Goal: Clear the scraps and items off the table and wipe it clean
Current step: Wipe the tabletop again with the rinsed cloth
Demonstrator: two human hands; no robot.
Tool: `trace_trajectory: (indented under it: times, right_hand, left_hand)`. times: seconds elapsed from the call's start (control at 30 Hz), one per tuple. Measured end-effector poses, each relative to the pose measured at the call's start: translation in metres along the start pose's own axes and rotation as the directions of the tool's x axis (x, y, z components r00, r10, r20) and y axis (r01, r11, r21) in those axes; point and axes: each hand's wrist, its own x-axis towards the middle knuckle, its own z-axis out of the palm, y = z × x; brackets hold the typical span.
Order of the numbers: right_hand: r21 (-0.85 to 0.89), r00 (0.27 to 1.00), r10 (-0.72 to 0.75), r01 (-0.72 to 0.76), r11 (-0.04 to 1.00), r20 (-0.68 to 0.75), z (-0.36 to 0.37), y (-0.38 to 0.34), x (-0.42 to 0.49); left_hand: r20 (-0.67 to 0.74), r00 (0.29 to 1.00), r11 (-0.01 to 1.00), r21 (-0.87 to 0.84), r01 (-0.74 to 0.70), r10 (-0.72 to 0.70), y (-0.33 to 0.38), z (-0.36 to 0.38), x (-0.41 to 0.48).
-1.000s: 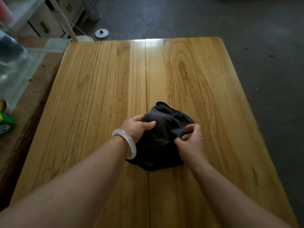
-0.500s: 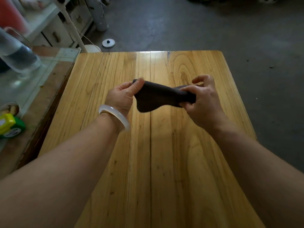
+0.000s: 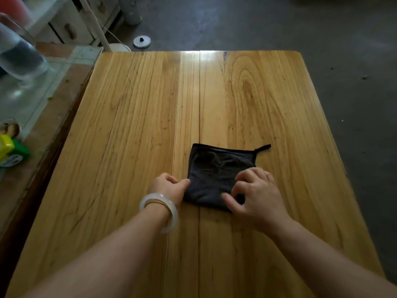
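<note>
- Your dark cloth (image 3: 214, 175) is lying flat on the wooden table (image 3: 129, 125), folded into a rough square. It sits a bit right of the middle seam, on the half of the table nearer you.
- There's a little hanging loop (image 3: 262, 147) sticking out from the cloth's far right corner, resting on the wood.
- Your left hand (image 3: 168, 187) is at the cloth's left edge, fingers curled in and the thumb tip right on that edge. It looks like you've got the edge pinched between thumb and fingers.
- Your right hand (image 3: 255, 196) is on top of the near right corner. The fingers are bent with the tips down on the fabric, and the thumb stretches left along the near edge. Honestly can't tell if you're pinching a fold there or just pressing it down.
- A pale bangle (image 3: 159, 208) sits on your left wrist, just beside the cloth's near left corner.
- Off to your left there's a glass-topped side table (image 3: 43, 100) butted up against the wooden one. It has a clear bottle (image 3: 19, 54) at the far end and a green and yellow container (image 3: 10, 151) closer to you.
- On the grey floor (image 3: 322, 29) past the far edge of the table there's a small round lid (image 3: 141, 41), with a white cabinet (image 3: 64, 24) to its left.
</note>
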Motion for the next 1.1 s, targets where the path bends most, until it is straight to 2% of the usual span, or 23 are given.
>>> trace_trajectory:
  times: [0.1, 0.17, 0.27, 0.37, 0.47, 0.67, 0.87, 1.1]
  right_hand:
    - [0.076, 0.996, -0.021, 0.027, 0.997, -0.084, 0.007, -0.018, 0.026]
    - [0.041, 0.992, -0.120, 0.118, 0.992, 0.032, 0.023, -0.028, 0.044]
    - [-0.104, 0.945, -0.231, 0.260, 0.960, 0.232, 0.053, -0.024, 0.059]
    - [-0.146, 0.945, -0.227, 0.265, 0.953, 0.235, 0.062, -0.013, 0.065]
    - [-0.147, 0.958, -0.197, 0.230, 0.962, 0.209, 0.058, -0.006, 0.074]
    - [-0.183, 0.984, -0.083, 0.112, 0.977, 0.159, 0.049, 0.022, 0.110]
    - [-0.175, 0.994, 0.002, 0.017, 0.984, 0.111, 0.041, 0.052, 0.150]
    - [-0.175, 0.986, 0.145, -0.129, 0.976, 0.082, 0.034, 0.070, 0.176]
  left_hand:
    - [-0.162, 0.982, 0.987, 0.143, -0.069, 0.092, 0.007, 0.003, 0.008]
    - [-0.195, 0.967, 0.970, 0.209, -0.121, 0.162, 0.008, 0.007, 0.013]
    - [-0.241, 0.922, 0.921, 0.321, -0.219, 0.303, 0.003, 0.016, 0.022]
    - [-0.252, 0.861, 0.855, 0.410, -0.317, 0.441, 0.000, 0.023, 0.033]
    - [-0.234, 0.825, 0.804, 0.466, -0.369, 0.514, 0.001, 0.031, 0.046]
    - [-0.261, 0.810, 0.799, 0.480, -0.363, 0.525, 0.005, 0.047, 0.067]
    - [-0.294, 0.827, 0.776, 0.582, -0.243, 0.479, 0.006, 0.059, 0.069]
    - [-0.310, 0.819, 0.740, 0.644, -0.193, 0.483, 0.006, 0.061, 0.067]
